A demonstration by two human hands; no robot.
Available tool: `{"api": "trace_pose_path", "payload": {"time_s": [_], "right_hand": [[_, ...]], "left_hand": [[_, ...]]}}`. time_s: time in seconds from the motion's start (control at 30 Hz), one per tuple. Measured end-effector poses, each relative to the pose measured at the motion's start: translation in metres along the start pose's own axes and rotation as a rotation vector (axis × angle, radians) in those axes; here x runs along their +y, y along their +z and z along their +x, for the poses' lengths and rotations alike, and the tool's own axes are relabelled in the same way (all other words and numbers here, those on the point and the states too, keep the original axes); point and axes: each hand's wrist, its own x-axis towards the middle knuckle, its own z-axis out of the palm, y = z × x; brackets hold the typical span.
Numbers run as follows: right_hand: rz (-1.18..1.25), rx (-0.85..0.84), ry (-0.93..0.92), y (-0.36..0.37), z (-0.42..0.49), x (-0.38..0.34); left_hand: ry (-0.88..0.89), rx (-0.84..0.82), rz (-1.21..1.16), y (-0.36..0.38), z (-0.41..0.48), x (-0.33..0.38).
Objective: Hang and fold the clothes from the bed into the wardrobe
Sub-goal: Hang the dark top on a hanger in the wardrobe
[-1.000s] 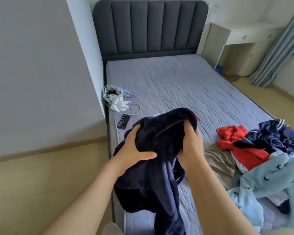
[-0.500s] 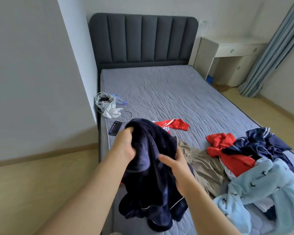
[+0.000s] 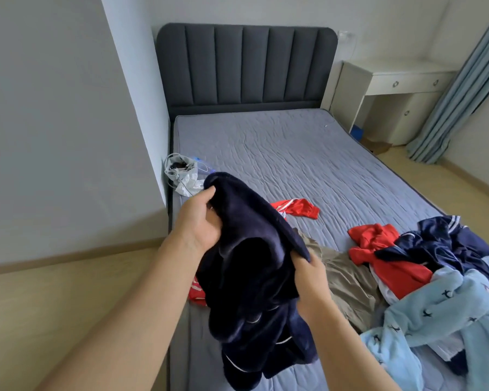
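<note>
Fingers [image 3: 210, 191] of left hand [image 3: 201, 221] and right hand [image 3: 308, 280] clamp one navy garment [image 3: 246, 263] (two red garments [image 3: 297, 208] [image 3: 378, 249] lie on one bed [image 3: 266, 153]).

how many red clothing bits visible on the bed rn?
3: striped red piece mid-bed, red scrap peeking from behind the held navy garment, red top in the right-hand pile. The first two may be one garment; more could be buried.

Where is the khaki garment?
Head view: khaki garment lies on the mattress, right of the right hand, between the held navy garment and the red top.
</note>
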Motion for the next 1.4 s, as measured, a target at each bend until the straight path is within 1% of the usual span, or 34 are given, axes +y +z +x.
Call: {"api": "trace_pose_path", "payload": {"time_s": [0.03, 0.07, 0.13, 0.17, 0.27, 0.3, 0.33, 0.37, 0.43, 0.53, 0.6, 0.63, 0.67, 0.7, 0.73, 0.77, 0.8, 0.9, 0.97, 1.0, 1.07, 1.1, 1.17, 1.23, 1.3, 1.33, 1.4], "right_hand": [[0.056, 0.002, -0.003, 0.001, 0.000, -0.008], [0.114, -0.001, -0.006, 0.003, 0.001, -0.016], [0.224, -0.024, -0.002, 0.008, 0.002, -0.031], [0.276, -0.036, 0.007, 0.010, 0.003, -0.039], [0.403, -0.036, 0.026, 0.015, 0.006, -0.053], [0.433, -0.024, 0.047, 0.015, 0.008, -0.054], [0.462, -0.022, 0.074, 0.016, 0.009, -0.054], [0.485, -0.023, 0.102, 0.015, 0.010, -0.055], [0.490, -0.036, 0.121, 0.013, 0.012, -0.055], [0.500, -0.061, 0.131, 0.007, 0.011, -0.053], [0.512, -0.039, 0.153, 0.001, 0.010, -0.051], [0.469, -0.011, 0.150, -0.002, 0.010, -0.049], [0.360, 0.050, 0.125, -0.006, 0.013, -0.044], [0.207, 0.120, 0.093, -0.010, 0.013, -0.041], [0.056, 0.184, 0.058, -0.012, 0.013, -0.036], [-0.037, 0.208, 0.035, -0.014, 0.011, -0.032], [-0.063, 0.183, 0.023, -0.014, 0.008, -0.029], [-0.068, 0.063, 0.001, -0.010, -0.003, -0.027], [-0.078, -0.071, -0.055, -0.008, -0.007, -0.030], [-0.074, -0.144, -0.074, -0.007, -0.007, -0.031], [-0.116, -0.276, -0.099, -0.003, -0.011, -0.035], [-0.169, -0.300, -0.124, -0.001, -0.012, -0.036], [-0.293, -0.305, -0.231, 0.003, -0.013, -0.035], [-0.369, -0.329, -0.313, 0.005, -0.015, -0.035], [-0.370, -0.387, -0.266, 0.008, -0.017, -0.041], [-0.367, -0.417, -0.227, 0.010, -0.018, -0.042], [-0.358, -0.468, -0.185, 0.014, -0.021, -0.041]], "left_hand": [[0.026, -0.026, 0.077, -0.004, 0.000, 0.001], [0.048, -0.051, 0.202, -0.008, 0.000, 0.000], [0.065, -0.103, 0.560, -0.020, -0.001, -0.007], [0.063, -0.155, 0.710, -0.022, -0.005, -0.011], [0.003, -0.403, 1.016, -0.032, -0.014, -0.028], [-0.022, -0.453, 1.159, -0.038, -0.014, -0.035], [-0.045, -0.465, 1.282, -0.045, -0.013, -0.042], [-0.067, -0.469, 1.345, -0.051, -0.012, -0.049], [-0.075, -0.461, 1.339, -0.062, -0.009, -0.061], [0.009, -0.293, 1.334, -0.070, -0.004, -0.071], [0.072, -0.150, 1.276, -0.068, -0.002, -0.069], [0.119, -0.055, 1.238, -0.064, -0.002, -0.066], [0.161, 0.036, 1.188, -0.059, -0.004, -0.062], [0.189, 0.093, 1.119, -0.054, -0.004, -0.059], [0.198, 0.109, 1.040, -0.049, -0.005, -0.055], [0.202, 0.094, 0.959, -0.043, -0.008, -0.051], [0.210, 0.062, 0.882, -0.035, -0.013, -0.047], [0.244, -0.082, 0.708, -0.014, -0.026, -0.033], [0.248, -0.216, 0.666, -0.001, -0.038, -0.020], [0.248, -0.280, 0.676, 0.003, -0.042, -0.015], [0.277, -0.375, 0.790, 0.007, -0.046, -0.008], [0.297, -0.409, 0.877, 0.008, -0.047, -0.005], [0.326, -0.443, 1.073, 0.007, -0.050, -0.001], [0.373, -0.397, 1.335, 0.004, -0.050, 0.001], [0.430, -0.274, 1.582, -0.003, -0.050, 0.002], [0.442, -0.225, 1.642, -0.007, -0.050, 0.002], [0.432, -0.199, 1.661, -0.013, -0.051, -0.001]]}}
